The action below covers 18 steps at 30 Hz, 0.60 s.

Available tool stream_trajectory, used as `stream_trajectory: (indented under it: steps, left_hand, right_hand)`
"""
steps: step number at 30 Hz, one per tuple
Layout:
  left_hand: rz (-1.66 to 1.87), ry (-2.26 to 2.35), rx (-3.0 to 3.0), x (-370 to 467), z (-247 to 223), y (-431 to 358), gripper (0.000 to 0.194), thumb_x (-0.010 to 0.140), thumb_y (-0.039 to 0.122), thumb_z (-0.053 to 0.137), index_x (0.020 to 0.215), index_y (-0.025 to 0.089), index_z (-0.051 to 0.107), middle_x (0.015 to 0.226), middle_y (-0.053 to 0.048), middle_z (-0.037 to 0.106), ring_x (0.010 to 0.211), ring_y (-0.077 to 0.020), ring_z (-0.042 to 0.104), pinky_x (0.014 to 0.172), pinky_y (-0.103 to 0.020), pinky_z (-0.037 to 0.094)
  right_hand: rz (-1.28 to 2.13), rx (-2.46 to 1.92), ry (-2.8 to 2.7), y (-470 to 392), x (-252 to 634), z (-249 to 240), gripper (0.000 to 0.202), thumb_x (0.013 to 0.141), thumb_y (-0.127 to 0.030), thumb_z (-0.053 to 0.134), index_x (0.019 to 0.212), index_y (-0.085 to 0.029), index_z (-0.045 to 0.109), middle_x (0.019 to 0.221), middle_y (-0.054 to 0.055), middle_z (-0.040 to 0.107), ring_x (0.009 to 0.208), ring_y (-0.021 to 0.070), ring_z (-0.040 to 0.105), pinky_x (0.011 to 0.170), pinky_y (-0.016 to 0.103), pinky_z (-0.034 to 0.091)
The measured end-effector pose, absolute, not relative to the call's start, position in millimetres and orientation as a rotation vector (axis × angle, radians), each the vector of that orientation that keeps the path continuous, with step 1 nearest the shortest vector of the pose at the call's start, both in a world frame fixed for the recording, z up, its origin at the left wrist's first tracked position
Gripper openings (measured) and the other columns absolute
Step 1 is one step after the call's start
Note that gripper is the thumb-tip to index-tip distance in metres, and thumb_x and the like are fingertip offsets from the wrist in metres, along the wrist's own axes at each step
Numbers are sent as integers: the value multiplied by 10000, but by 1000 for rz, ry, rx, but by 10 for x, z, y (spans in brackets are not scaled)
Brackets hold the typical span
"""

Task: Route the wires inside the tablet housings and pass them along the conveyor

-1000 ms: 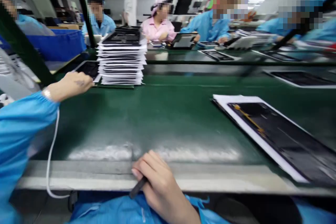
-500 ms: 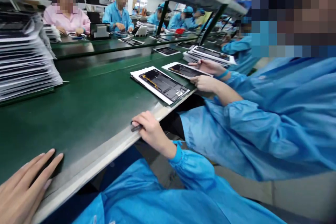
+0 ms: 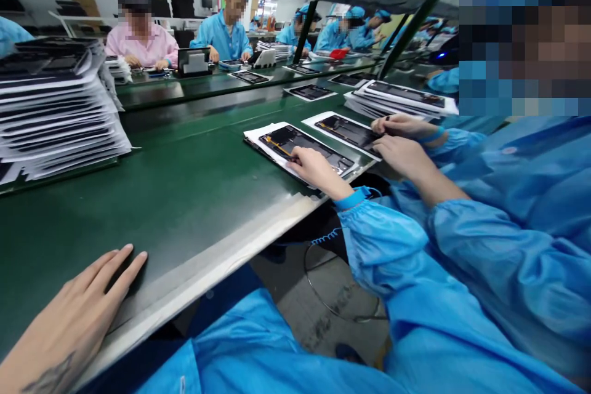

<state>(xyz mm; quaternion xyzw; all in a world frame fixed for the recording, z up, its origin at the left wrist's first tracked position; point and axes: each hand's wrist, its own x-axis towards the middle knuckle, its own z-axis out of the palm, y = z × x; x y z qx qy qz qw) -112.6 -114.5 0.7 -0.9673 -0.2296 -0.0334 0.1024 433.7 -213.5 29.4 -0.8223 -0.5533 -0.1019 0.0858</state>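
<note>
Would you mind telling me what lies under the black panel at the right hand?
Under the black panel, white paper shows, with a dark layer below it. Anything deeper, or beneath the right hand, is covered and cannot be seen.

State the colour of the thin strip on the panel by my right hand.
Yellow-orange; the strip by the right hand shows in the head view.

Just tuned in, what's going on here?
The right hand is over a dark panel lying on white paper; I can't tell whether it grips anything. The left hand rests spread on the green bench. Alongside, a co-worker's hands are at another panel. A tall stack stands at the view's left.
</note>
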Motion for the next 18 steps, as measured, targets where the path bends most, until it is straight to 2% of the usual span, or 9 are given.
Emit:
stream_trajectory:
  steps: [3,7,13,16,18]
  left_hand:
    - [-103,-606,-2835,-1027,131,-1149,678,931,223,357,1593,324,251,1530,-89,508,1314,-338,604,901,-473,642]
    - [-12,-567,-2884,-896,284,-1164,603,938,203,368,1530,286,446,1525,-91,512,1341,-337,581,980,-470,611]
    - [200,-650,-2878,-583,383,-1165,666,886,84,309,1512,224,491,1548,-136,484,1347,-343,571,1046,-523,538]
    - [169,-627,-3134,-216,510,-1142,582,939,147,320,1479,200,528,1541,-137,500,1375,-326,537,1125,-525,460]
    - [-24,-634,-3485,151,578,-1096,494,972,257,390,1428,210,573,1505,-120,544,1384,-310,514,1177,-526,398]
  right_hand:
    - [-311,-2460,-1719,-2081,4356,279,306,985,-410,615,1155,-156,633,1120,67,664,973,191,656,867,398,565]
    - [-364,-2417,-1813,-2067,4362,331,264,987,-377,611,1116,-148,638,1087,64,663,988,197,649,888,406,552]
    - [-406,-2339,-1874,-2075,4384,347,228,1000,-368,575,1042,-150,625,995,45,642,925,181,625,846,372,528]
    - [-369,-2300,-1908,-2089,4348,298,242,990,-391,599,1037,-156,635,1005,38,652,915,174,634,837,370,542]
    - [-348,-2264,-1917,-2098,4317,260,242,990,-390,602,1035,-155,637,1008,40,653,922,174,636,842,371,544]
